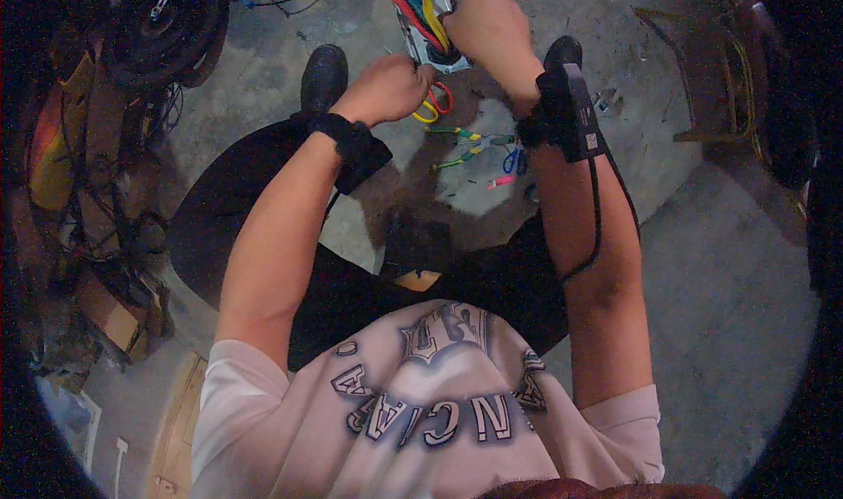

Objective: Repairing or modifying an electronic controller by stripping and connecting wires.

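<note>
A silver metal housing [417, 42] lies on the floor at the far middle. Out of a dark opening in it runs a bundle of thick red, yellow, blue, green and black wires [421, 16]. My left hand [386, 90] is closed at the near left side of the housing. From its fingertips hang looped red and yellow wires [430, 111]. My right hand [490, 29] is curled closed against the right side of the wire bundle. Its fingertips are hidden behind the hand, so what they grip does not show.
Pliers with green and yellow handles [464, 137], blue-handled scissors [514, 161] and a small pink-red piece [500, 182] lie on the floor between my legs. A black wheel [162, 29] and tangled cables are at the far left. A metal frame [711, 136] stands at the right.
</note>
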The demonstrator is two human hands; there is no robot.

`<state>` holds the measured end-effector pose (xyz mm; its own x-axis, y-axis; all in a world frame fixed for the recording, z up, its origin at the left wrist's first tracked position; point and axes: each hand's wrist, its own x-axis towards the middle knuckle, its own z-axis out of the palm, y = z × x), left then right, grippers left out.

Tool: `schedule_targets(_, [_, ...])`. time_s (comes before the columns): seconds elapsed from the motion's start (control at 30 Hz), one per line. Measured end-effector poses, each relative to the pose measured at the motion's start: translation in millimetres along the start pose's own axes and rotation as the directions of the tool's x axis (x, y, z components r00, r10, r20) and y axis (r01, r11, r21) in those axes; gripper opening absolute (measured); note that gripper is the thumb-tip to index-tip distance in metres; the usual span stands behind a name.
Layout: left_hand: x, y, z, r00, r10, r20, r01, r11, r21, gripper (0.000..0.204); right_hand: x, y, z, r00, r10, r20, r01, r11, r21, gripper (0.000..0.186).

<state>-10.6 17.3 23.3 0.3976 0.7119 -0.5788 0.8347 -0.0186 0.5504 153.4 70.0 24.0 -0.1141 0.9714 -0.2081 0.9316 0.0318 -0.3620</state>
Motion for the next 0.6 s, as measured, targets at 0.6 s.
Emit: schedule_targets(0.6, [12, -14, 15, 0.962, 0.236, -0.139, -0.226, 0.971, 0.082, 0.039, 8, -12, -102, 0.934, 0.118, -0.336, 0.088, 0.839, 0.537, 0.036])
